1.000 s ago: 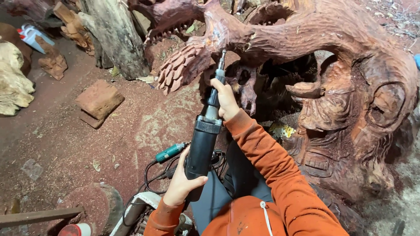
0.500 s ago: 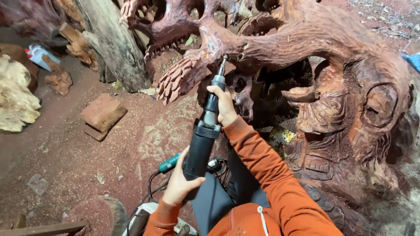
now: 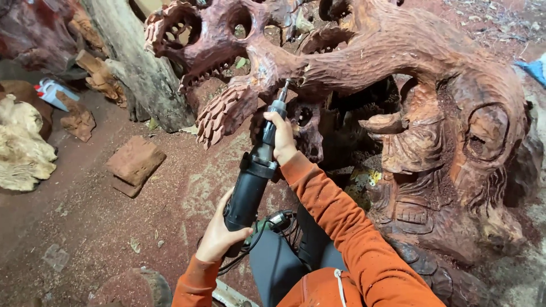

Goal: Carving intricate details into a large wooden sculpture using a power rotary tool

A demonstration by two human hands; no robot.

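Note:
A long black power die grinder points up and to the right, its thin bit touching the underside of a big reddish carved wooden sculpture. My right hand grips the slim neck of the grinder just below the bit. My left hand wraps the thick rear end of the body, where the cable leaves. Both sleeves are orange. A carved claw-like foot hangs just left of the bit.
A flat reddish wood block lies on the dusty ground to the left. Pale gnarled root wood sits at the far left, with a blue and white bottle behind it. A tree trunk leans behind. Another tool with a cable lies by my knee.
The view has tilted upward and nearer to the sculpture, showing more of its upper openwork. Both hands keep their hold on the grinder with the bit against the same spot.

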